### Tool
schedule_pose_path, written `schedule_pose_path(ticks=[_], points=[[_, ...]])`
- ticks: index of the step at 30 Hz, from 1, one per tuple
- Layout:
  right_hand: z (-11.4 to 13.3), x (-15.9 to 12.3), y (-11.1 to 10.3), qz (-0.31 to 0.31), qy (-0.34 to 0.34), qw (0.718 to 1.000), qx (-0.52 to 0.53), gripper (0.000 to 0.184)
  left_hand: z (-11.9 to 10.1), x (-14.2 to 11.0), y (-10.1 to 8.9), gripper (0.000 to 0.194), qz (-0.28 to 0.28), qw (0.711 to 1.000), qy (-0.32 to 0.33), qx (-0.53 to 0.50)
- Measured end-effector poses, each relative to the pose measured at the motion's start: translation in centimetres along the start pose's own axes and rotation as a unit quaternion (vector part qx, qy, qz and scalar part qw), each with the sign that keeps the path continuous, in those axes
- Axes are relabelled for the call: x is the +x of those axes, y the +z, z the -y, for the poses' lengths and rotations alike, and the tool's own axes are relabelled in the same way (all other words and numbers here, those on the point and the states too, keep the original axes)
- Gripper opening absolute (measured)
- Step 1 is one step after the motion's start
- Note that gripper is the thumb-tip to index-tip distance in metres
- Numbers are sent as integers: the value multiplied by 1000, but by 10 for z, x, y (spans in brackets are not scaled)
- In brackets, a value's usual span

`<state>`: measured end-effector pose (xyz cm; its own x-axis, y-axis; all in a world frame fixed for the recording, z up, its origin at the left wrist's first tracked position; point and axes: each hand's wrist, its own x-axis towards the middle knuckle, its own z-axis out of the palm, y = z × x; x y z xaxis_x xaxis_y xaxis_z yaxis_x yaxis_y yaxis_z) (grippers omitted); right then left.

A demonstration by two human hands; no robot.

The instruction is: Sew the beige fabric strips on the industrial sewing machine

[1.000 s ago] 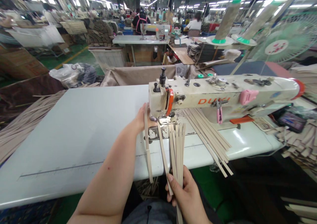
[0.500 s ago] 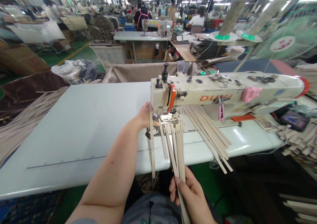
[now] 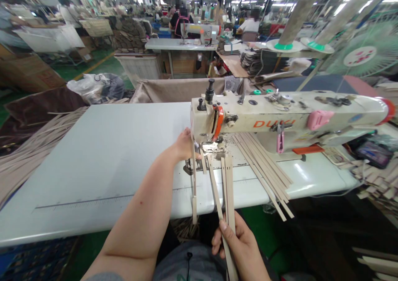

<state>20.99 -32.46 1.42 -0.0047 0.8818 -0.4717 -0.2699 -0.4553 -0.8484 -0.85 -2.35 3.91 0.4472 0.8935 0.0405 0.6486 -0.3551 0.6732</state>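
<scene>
A cream sewing machine [image 3: 280,115] with orange lettering stands on a white table [image 3: 102,156]. My left hand [image 3: 185,145] rests at the machine's needle area, fingers closed on a thin beige strip [image 3: 194,181] that hangs over the table's front edge. My right hand [image 3: 239,243] is below the table edge, closed around a bundle of beige strips [image 3: 228,185] that fan up toward the needle. One short strip end [image 3: 202,161] lies under the presser foot.
More beige strips [image 3: 264,169] lie fanned under the machine arm. A heap of strips [image 3: 31,148] spills off the table's left. Thread cones [image 3: 290,18] and a green fan [image 3: 363,53] stand at the right. Other sewing stations and people are behind.
The strip under the needle has fed away from me and shows much shorter. My right hand's bundle has thinned and drawn together. My left hand stays by the needle.
</scene>
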Motion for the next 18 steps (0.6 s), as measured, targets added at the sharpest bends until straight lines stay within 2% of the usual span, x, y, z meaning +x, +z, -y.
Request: schedule_pose_path(ticks=[4,8,12,15,18], points=[[-2,1,0,3,1,1000,8,70,1,-2,-2,80,0,1000,-10,-26],[-4,-1,1,-2,-4,999,36,75,3,-3,-1,74,-20,997,-20,-66],[-2,-5,2,-27,-14,999,42,72,6,-3,2,66,-37,991,-14,-129],[2,-5,2,-16,-1,999,31,77,8,-2,2,55,-38,987,-26,-154],[2,-1,2,-9,3,1000,24,77,10,-1,2,52,-47,987,-43,-145]])
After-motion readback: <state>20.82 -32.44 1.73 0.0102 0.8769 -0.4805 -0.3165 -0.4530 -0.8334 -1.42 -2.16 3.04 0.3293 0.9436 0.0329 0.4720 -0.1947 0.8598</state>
